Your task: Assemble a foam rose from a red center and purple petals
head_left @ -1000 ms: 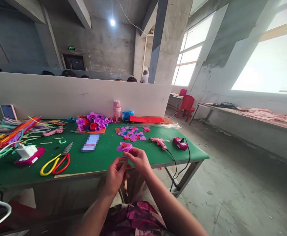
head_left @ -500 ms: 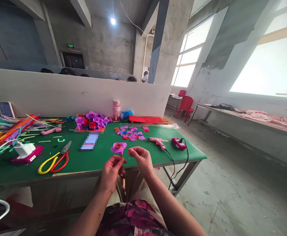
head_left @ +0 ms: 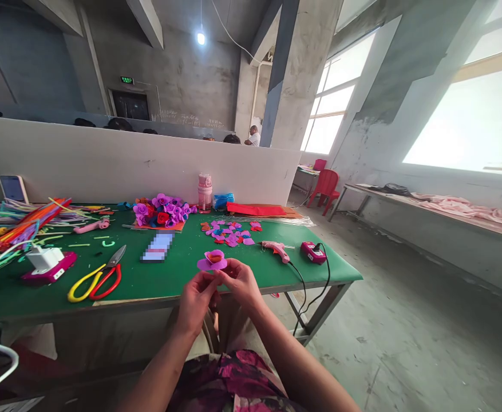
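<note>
A purple paper flower (head_left: 212, 261) with an orange centre stands above the near edge of the table, between my hands. My left hand (head_left: 197, 298) is closed, pinching the flower's base from below. The fingers of my right hand (head_left: 241, 282) are closed on the flower's right underside, touching my left fingertips. Just past the flower lie loose purple, red and blue petals (head_left: 229, 233). A pink glue gun (head_left: 276, 249) rests on its side to the right, its cord running off the table.
On the green table (head_left: 139, 286) lie yellow-and-red-handled scissors (head_left: 98, 277), a phone (head_left: 157, 247) and a pile of finished flowers (head_left: 163, 210). Coloured stems (head_left: 23, 226) cover the left end. A pink bottle (head_left: 205, 192) stands by the white partition (head_left: 105, 160). A magenta power socket (head_left: 313, 252) sits right.
My right hand has moved left from beside the flower onto its base. The flower has tilted, its outer petals now spread lower and flatter.
</note>
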Motion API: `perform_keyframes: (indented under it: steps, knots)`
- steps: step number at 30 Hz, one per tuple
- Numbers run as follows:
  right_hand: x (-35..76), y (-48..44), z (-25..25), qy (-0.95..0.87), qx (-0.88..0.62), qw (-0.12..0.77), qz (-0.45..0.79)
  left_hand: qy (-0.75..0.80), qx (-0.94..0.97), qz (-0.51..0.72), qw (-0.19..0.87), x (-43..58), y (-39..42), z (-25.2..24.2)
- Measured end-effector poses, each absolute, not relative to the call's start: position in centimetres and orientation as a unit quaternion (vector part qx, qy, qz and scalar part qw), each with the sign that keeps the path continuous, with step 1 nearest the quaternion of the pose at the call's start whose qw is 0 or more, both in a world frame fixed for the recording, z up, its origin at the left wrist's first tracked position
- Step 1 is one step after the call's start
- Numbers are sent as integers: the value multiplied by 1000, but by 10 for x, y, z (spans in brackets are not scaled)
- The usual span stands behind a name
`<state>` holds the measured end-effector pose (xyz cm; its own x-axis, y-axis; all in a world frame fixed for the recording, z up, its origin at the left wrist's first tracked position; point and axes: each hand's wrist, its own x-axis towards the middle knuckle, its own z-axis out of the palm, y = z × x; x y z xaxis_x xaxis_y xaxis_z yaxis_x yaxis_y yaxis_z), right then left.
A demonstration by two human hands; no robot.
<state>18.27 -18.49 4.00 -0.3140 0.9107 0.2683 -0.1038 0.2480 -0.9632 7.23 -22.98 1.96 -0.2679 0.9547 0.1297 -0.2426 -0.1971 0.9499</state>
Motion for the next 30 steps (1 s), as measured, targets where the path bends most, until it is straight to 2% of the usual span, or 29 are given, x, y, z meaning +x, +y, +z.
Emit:
perform_keyframes:
  steps: [10,17,30]
  knots:
    - [192,-184,46,-594,-292,459,593,410,405,673,464,70,-230,19]
    - [200,-180,41,-574,-360,533,506,434,399,670,450,69,-230,18]
    - [201,-187,45,-588,-367,533,485,446,399,683,418,67,-228,12]
